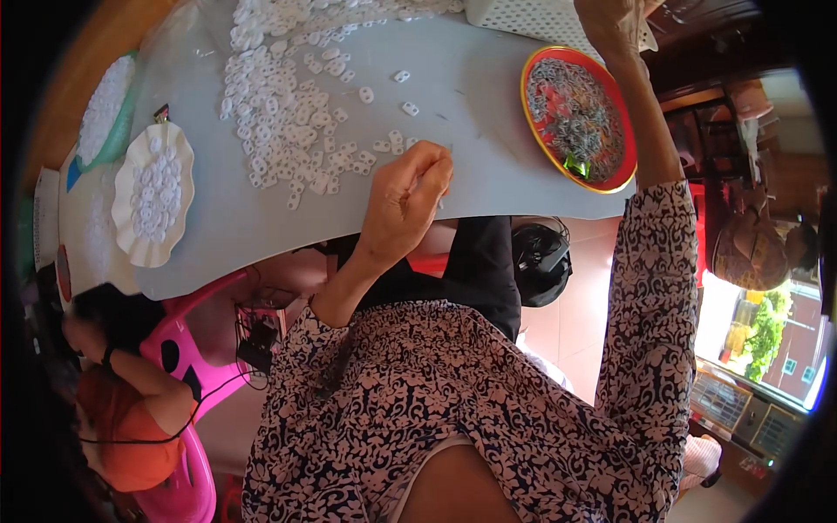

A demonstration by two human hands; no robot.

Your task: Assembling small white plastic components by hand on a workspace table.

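My left hand (408, 199) is closed in a fist above the near edge of the grey table (475, 187). Whatever its fingers hold, if anything, is hidden. Just beyond it, small white plastic pieces with two holes (283, 118) lie scattered, thickening into a heap toward the far left. My right hand (613, 28) reaches to the far right beside a white perforated basket (514, 19); the picture's top edge cuts off its fingers. Nearer me, under the right forearm's side, sits a red dish with a yellow rim (526, 94), holding many small grey metal parts and something bright green.
A scalloped white plate (127, 237) with more white pieces stands at the left, near a green container (122, 131) heaped with white pieces. At lower left, a person in orange (139, 427) sits on a pink chair (199, 471). Below the table is a black bag (542, 266).
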